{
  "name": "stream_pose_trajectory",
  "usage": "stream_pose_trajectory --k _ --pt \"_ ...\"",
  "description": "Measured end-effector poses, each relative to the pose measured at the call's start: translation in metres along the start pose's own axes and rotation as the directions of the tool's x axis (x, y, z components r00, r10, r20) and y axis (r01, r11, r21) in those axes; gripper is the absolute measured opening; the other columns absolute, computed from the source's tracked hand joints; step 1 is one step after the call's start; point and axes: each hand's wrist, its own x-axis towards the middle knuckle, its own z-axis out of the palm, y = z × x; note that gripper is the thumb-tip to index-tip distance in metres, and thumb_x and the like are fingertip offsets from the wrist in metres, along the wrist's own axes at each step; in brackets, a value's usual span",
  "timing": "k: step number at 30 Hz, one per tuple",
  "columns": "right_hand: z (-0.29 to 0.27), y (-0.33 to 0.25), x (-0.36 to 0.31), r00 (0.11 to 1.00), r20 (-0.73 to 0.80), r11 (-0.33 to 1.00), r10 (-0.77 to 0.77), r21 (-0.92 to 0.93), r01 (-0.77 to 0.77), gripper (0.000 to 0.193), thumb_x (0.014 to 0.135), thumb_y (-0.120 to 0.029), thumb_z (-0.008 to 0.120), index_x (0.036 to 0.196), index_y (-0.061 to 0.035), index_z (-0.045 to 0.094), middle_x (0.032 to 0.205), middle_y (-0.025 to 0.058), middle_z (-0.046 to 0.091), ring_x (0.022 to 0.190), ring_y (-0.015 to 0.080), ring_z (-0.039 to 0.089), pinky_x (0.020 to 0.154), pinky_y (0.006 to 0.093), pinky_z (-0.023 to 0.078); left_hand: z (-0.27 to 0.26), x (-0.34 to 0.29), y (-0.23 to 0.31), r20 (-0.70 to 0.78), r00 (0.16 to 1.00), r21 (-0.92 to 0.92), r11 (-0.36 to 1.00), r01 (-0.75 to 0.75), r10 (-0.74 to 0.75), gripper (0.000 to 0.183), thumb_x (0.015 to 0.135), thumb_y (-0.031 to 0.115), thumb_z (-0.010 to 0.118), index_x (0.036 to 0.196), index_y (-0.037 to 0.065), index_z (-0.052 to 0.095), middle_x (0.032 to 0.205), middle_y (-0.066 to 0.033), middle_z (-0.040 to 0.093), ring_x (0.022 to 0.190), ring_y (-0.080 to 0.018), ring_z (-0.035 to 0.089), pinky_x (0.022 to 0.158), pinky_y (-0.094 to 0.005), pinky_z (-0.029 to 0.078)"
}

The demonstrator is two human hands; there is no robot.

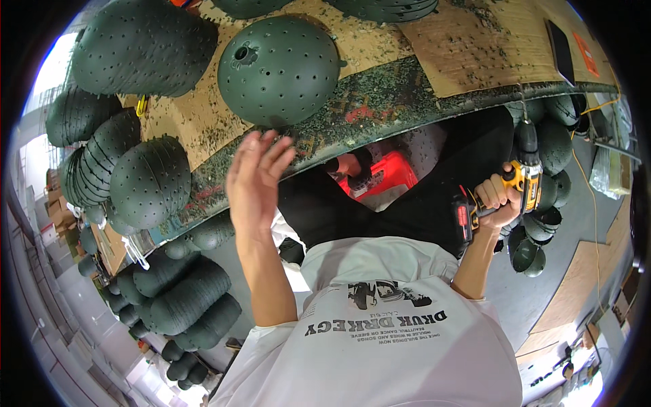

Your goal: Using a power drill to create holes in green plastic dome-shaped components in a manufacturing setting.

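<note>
A tabletop (475, 41) covered with cardboard and littered with green shavings carries stacks of dark green perforated domes (139, 47) toward its far left corner, nested to save room. A single dome (278, 71) sits alone near the front edge, hole side up, within easy reach. The left hand (254, 180) hovers just below it at that edge, released, fingers spread. The right hand (498, 200), off the tabletop's front right, is clenched around a yellow-and-black cordless drill (519, 180), held upright.

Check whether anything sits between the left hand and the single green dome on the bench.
Nothing visible does. The left hand is open at the bench edge, just below the dome, with only chip-littered surface between. The right hand holds a drill off to the side.
</note>
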Motion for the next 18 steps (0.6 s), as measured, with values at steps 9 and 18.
stream_pose_trajectory --k 9,18 --pt "-0.001 -0.001 0.003 0.999 0.021 0.999 0.050 -0.002 -0.050 0.042 0.089 -0.009 0.057 0.128 -0.0001 0.045 0.063 -0.0022 0.040 0.052 0.0083 0.038 0.051 0.0255 0.036 0.020 0.006 -0.012 -0.107 0.984 -0.393 0.915 0.091 -0.144 0.036 0.093 0.014 0.065 0.115 -0.008 0.047 0.126 -0.0317 0.051 0.119 -0.0394 0.057 0.104 -0.0463 0.050" --pt "-0.010 -0.007 -0.002 0.998 0.065 0.997 0.026 0.065 -0.031 0.042 0.090 -0.007 0.055 0.129 -0.0005 0.042 0.063 -0.0022 0.040 0.052 0.0080 0.039 0.052 0.0244 0.036 0.036 0.051 -0.027 -0.025 0.998 -0.475 0.878 -0.058 0.052 0.018 0.091 0.010 0.070 0.105 0.005 0.061 0.106 -0.0069 0.064 0.101 -0.0203 0.058 0.091 -0.0378 0.049"
